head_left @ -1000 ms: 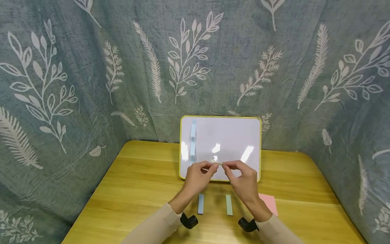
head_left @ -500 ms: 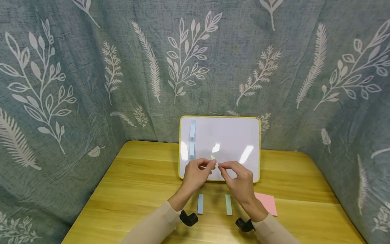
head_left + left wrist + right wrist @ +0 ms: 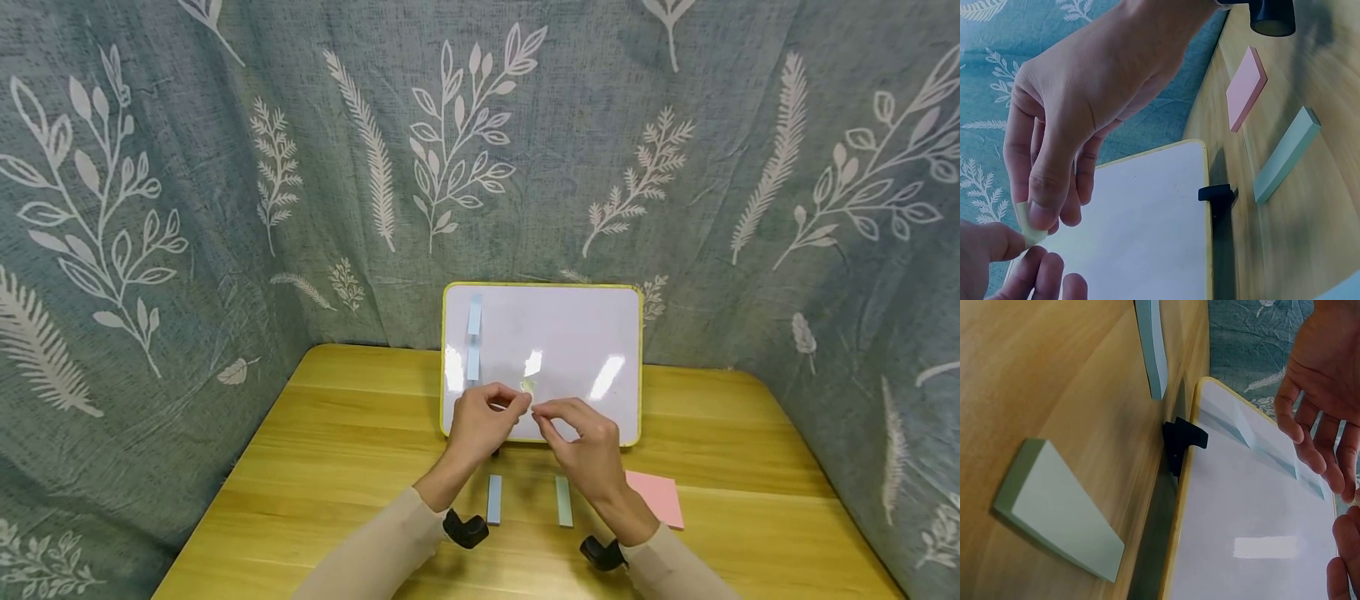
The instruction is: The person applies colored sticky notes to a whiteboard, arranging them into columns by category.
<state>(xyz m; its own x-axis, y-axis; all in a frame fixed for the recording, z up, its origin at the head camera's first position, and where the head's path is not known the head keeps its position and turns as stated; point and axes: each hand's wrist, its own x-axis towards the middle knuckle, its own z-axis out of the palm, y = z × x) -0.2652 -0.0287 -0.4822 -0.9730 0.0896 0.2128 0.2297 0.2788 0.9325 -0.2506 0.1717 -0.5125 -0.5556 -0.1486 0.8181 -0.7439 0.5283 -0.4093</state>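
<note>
A small pale yellow-green sticky strip (image 3: 1030, 230) is held between my two hands, curled in the left wrist view. My left hand (image 3: 482, 423) pinches one end between thumb and forefinger. The thumb and forefinger of my right hand (image 3: 588, 440) meet on it too, fingertips right beside the left ones. Both hands hover before the lower part of a whiteboard (image 3: 570, 333) with a yellow rim. Blue sticky strips (image 3: 474, 315) run down its left side, the lowest hidden behind my left hand in the head view.
On the wooden table (image 3: 360, 467) lie a blue strip pad (image 3: 494, 500), a green strip pad (image 3: 564, 502) and a pink square note pad (image 3: 656, 500). Black clip-like feet (image 3: 1180, 440) hold the board's lower edge. A patterned curtain (image 3: 315, 167) closes off the back and sides.
My right hand has shifted slightly left, closer to the left fingertips. The strip, lying flat between the hands earlier, now sticks up above the left fingertips.
</note>
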